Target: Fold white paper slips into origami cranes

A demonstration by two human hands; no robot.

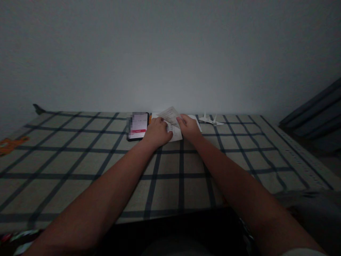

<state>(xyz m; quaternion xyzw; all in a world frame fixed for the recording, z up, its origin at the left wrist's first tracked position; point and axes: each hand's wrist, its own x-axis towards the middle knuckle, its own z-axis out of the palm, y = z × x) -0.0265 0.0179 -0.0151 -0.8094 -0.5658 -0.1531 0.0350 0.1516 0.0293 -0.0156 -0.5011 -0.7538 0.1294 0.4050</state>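
A printed sheet of white paper (pixel 170 115) lies partly folded near the far edge of a checked cloth (pixel 165 170). My left hand (pixel 157 132) rests on the sheet's left side with its fingers curled onto it. My right hand (pixel 189 127) pinches the sheet's lifted right part. A phone (pixel 138 126) with a lit screen lies just left of my left hand. Two small white folded paper cranes (pixel 211 121) sit to the right of my right hand.
A plain wall rises directly behind the cloth's far edge. An orange object (pixel 12 144) lies at the far left. A dark striped cushion or fabric (pixel 314 113) leans at the right. Dark clothing fills the bottom of the view.
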